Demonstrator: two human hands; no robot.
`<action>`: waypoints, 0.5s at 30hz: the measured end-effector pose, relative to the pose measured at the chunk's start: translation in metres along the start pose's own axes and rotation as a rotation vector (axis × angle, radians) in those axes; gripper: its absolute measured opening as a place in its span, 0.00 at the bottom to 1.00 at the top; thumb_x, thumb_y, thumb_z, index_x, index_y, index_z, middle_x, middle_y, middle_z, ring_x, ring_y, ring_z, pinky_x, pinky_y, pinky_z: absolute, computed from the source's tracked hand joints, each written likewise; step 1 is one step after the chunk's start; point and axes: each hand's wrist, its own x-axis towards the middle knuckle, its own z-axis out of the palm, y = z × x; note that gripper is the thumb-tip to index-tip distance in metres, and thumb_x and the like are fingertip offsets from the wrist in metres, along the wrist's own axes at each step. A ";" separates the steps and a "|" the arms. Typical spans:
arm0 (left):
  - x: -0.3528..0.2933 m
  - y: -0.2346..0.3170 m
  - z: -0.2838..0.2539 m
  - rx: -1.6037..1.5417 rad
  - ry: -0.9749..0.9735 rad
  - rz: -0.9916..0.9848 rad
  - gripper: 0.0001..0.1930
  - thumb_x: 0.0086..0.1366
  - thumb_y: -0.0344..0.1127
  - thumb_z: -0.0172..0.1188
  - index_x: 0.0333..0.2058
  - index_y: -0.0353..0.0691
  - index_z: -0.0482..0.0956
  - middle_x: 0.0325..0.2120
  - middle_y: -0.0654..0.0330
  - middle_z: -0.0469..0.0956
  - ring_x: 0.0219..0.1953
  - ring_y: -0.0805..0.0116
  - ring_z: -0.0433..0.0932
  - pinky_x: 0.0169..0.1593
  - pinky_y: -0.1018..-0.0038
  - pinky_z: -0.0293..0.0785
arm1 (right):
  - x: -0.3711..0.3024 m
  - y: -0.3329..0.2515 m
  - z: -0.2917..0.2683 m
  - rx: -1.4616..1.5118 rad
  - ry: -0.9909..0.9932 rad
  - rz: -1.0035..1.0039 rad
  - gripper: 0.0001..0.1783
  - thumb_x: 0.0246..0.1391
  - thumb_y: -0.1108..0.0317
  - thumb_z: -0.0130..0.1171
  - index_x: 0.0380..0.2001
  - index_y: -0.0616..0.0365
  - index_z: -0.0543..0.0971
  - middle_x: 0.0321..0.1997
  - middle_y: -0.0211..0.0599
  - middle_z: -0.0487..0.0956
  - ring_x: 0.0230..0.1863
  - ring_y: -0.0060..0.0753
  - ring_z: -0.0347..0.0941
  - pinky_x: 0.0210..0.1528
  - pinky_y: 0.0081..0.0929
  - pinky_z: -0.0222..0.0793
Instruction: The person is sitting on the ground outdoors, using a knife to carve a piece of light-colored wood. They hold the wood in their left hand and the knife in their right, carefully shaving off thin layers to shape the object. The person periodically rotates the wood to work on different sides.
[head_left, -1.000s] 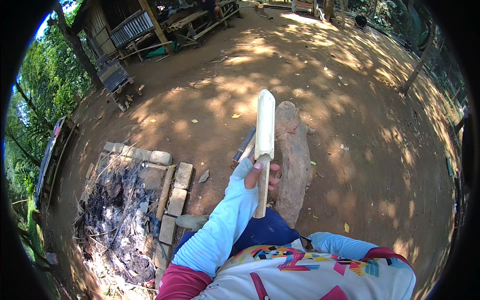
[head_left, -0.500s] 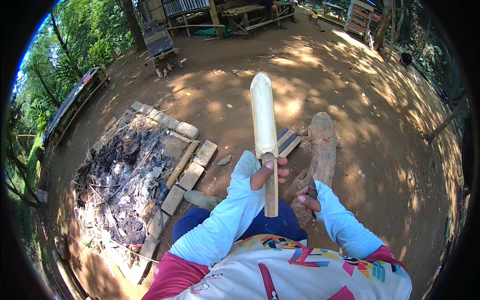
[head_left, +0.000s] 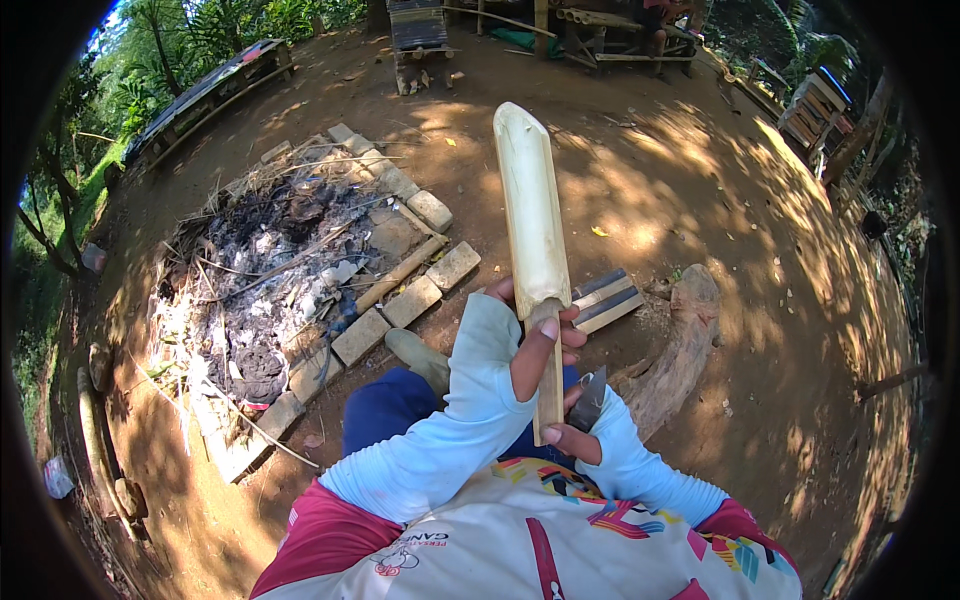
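A pale bamboo scoop [head_left: 533, 210], with a long hollow trough and a narrow flat handle, points away from me. My left hand [head_left: 535, 350] is closed round it where trough and handle meet, the thumb lying on top. At the near end of the handle is my right hand [head_left: 575, 430], its thumb touching the handle's tip. A dark-bladed knife [head_left: 590, 400] is held in that same hand, blade pointing up and away; its grip is hidden by the fingers. Light blue sleeves cover both wrists.
To the left lies a fire pit of ash [head_left: 290, 260] edged with bricks [head_left: 412, 302]. A log [head_left: 685, 340] and some split bamboo pieces [head_left: 608, 300] rest on the ground at right. My boot [head_left: 418, 358] is beside the bricks. Farther back, a person sits on a bamboo bench [head_left: 620, 45].
My right hand with the knife has moved left and in to the handle's near end. The left hand still grips the scoop. The view has turned, shifting the surroundings.
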 end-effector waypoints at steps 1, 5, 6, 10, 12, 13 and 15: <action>-0.002 0.000 -0.002 0.003 0.000 0.010 0.24 0.68 0.34 0.54 0.59 0.39 0.56 0.43 0.54 0.78 0.37 0.71 0.78 0.37 0.69 0.80 | 0.000 -0.001 0.002 0.043 -0.010 0.006 0.14 0.52 0.71 0.68 0.36 0.59 0.72 0.36 0.32 0.78 0.40 0.20 0.72 0.46 0.23 0.70; -0.010 0.005 -0.005 0.017 0.044 0.040 0.24 0.68 0.35 0.56 0.57 0.37 0.57 0.42 0.52 0.78 0.37 0.69 0.79 0.38 0.70 0.81 | 0.002 -0.001 0.008 0.117 -0.030 0.020 0.13 0.53 0.71 0.68 0.37 0.60 0.72 0.36 0.34 0.78 0.40 0.20 0.73 0.46 0.24 0.70; -0.010 0.004 -0.005 0.013 0.056 0.054 0.25 0.67 0.35 0.57 0.57 0.35 0.57 0.42 0.49 0.78 0.38 0.67 0.81 0.39 0.70 0.81 | 0.002 0.000 0.009 0.112 -0.030 0.019 0.14 0.53 0.71 0.67 0.37 0.60 0.72 0.36 0.34 0.79 0.40 0.20 0.73 0.46 0.24 0.71; -0.011 0.003 -0.010 0.029 0.018 0.072 0.21 0.69 0.36 0.54 0.56 0.38 0.60 0.42 0.56 0.77 0.39 0.73 0.78 0.38 0.74 0.80 | 0.006 0.009 0.011 0.159 -0.016 -0.010 0.13 0.53 0.71 0.67 0.37 0.59 0.72 0.36 0.32 0.77 0.39 0.20 0.72 0.45 0.23 0.70; -0.012 0.006 -0.010 0.022 0.011 0.061 0.21 0.69 0.36 0.54 0.56 0.37 0.60 0.42 0.56 0.76 0.39 0.73 0.78 0.38 0.74 0.79 | 0.007 0.011 0.010 0.128 -0.020 -0.014 0.13 0.54 0.72 0.67 0.37 0.59 0.72 0.35 0.31 0.77 0.39 0.19 0.71 0.44 0.23 0.69; -0.012 0.006 -0.011 0.017 0.006 0.054 0.21 0.69 0.36 0.54 0.56 0.37 0.60 0.42 0.56 0.76 0.39 0.73 0.78 0.38 0.74 0.79 | 0.008 0.012 0.011 0.126 -0.021 -0.010 0.13 0.54 0.72 0.67 0.37 0.59 0.72 0.35 0.31 0.76 0.38 0.19 0.70 0.44 0.23 0.69; -0.013 0.005 -0.013 0.009 0.002 0.058 0.21 0.69 0.36 0.54 0.56 0.37 0.60 0.42 0.56 0.76 0.40 0.73 0.79 0.38 0.74 0.79 | 0.008 0.013 0.011 0.124 -0.024 -0.004 0.13 0.54 0.71 0.67 0.37 0.59 0.72 0.35 0.30 0.76 0.38 0.18 0.70 0.44 0.22 0.68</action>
